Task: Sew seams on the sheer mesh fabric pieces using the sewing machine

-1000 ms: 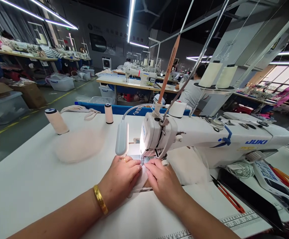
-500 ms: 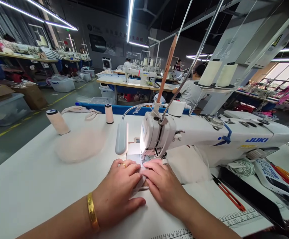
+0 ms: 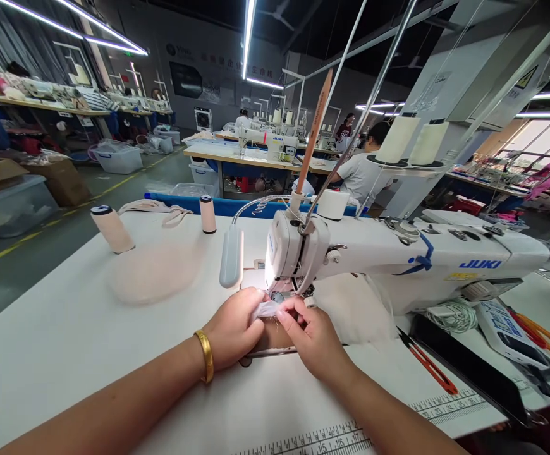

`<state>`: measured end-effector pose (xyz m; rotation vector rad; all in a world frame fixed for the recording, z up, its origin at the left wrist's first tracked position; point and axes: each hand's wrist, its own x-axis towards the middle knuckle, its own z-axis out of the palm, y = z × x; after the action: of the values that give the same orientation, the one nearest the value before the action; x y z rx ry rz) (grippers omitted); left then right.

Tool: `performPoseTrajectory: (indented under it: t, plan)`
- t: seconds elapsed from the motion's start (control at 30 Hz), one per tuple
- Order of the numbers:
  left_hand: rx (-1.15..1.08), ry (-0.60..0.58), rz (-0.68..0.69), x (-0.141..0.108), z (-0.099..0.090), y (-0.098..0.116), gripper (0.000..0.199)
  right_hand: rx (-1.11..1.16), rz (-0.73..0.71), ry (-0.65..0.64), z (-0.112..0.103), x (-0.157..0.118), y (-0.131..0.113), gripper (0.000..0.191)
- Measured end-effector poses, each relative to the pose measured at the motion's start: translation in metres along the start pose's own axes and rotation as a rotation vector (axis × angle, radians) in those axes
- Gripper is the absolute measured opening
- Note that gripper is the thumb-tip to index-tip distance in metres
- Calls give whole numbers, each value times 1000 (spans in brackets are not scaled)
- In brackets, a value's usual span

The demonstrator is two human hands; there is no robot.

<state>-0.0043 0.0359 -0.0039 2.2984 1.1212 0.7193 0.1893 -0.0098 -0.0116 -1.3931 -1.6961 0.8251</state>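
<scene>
A thin strip of whitish fabric (image 3: 267, 309) is bunched between my two hands, just in front of the needle area of a white sewing machine (image 3: 365, 249). My left hand (image 3: 237, 328) is closed around the fabric's left end, its thumb toward me. With thumb and fingertips, my right hand (image 3: 311, 332) pinches the right end of it. Loose threads hang from the cloth. Below the hands shows a brownish plate (image 3: 275, 335) set in the table. A pale sheer fabric piece (image 3: 355, 309) lies under the machine arm, right of my right hand.
Left on the white table (image 3: 66, 354) lies a sheer beige fabric piece (image 3: 156, 273), near two peach thread cones (image 3: 112, 230) (image 3: 207, 215). A lamp (image 3: 232, 258) stands beside the needle head. Orange-handled tweezers (image 3: 431, 366), a black tray (image 3: 469, 366) and a printed ruler (image 3: 332, 436) are at right and front.
Both hands lay flat, pressing the fabric by the needle; now they have gathered and lifted it. My left hand has curled around it, and my right has closed into a pinch.
</scene>
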Motion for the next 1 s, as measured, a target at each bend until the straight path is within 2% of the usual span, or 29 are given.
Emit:
performPoseTrajectory:
  t: [0.07,0.17,0.27,0.33,0.43,0.53,0.7,1.0]
  plan:
    - [17,-12,34,0,0,-3,13,21,24,-1,0,0,-1,27]
    - [19,-9,54,1,1,-6,19,30,32,2,-1,0,-2,28]
    - [53,-1,109,2,0,-9,22,-10,-22,-13,-2,1,0,24]
    - [144,20,187,0,1,-11,23,-91,-111,-38,-4,0,2,21]
    - [271,50,308,-8,3,-11,26,-292,-325,-140,-9,-5,5,20]
    - [270,44,406,-20,5,-8,35,-476,-471,-212,-14,-11,6,21]
    - [241,36,460,-30,3,0,34,-555,-510,-209,-17,-14,7,25]
    - [299,63,456,-22,3,-7,35,-610,-492,-169,-12,-8,13,25]
